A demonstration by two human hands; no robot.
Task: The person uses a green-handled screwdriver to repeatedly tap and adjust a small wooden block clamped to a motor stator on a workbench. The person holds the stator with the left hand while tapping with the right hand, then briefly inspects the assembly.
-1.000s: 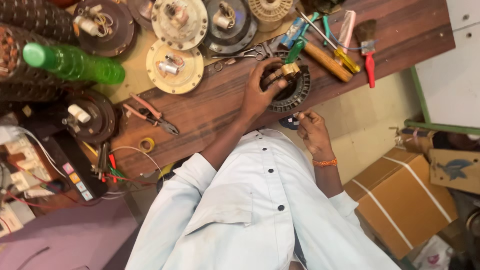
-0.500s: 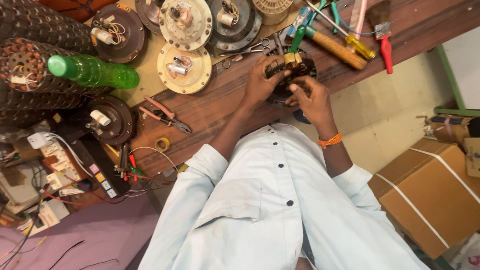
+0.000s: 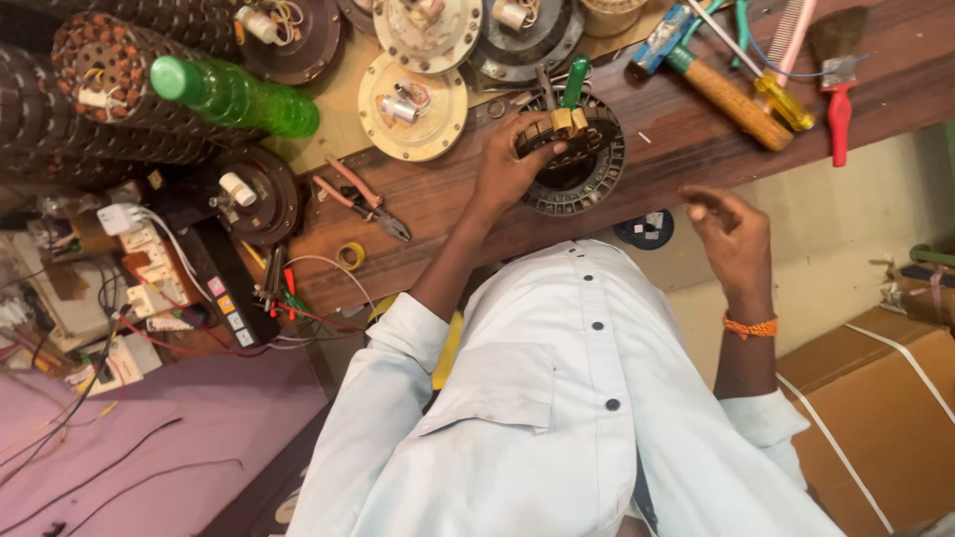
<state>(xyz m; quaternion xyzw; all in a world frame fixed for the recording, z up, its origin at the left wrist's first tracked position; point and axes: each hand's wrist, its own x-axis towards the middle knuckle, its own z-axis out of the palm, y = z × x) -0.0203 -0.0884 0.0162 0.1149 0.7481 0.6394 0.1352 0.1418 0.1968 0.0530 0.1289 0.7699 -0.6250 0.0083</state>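
Left hand (image 3: 507,169) grips the stator (image 3: 575,154) lying on the counter (image 3: 458,214). Right hand (image 3: 734,234), half-curled and empty, has lifted off the stator since the earlier frame.

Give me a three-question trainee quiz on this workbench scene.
1. True or false: the right hand grips the black ring-shaped motor stator.
2. Which wrist wears the orange wristband? A) left B) right C) both
3. Fill in: the red-handled ____ lie on the wooden bench, on the image's left of the left forearm.

Key
1. False: the left hand holds it, and the right hand hangs free beyond the bench edge.
2. B
3. pliers
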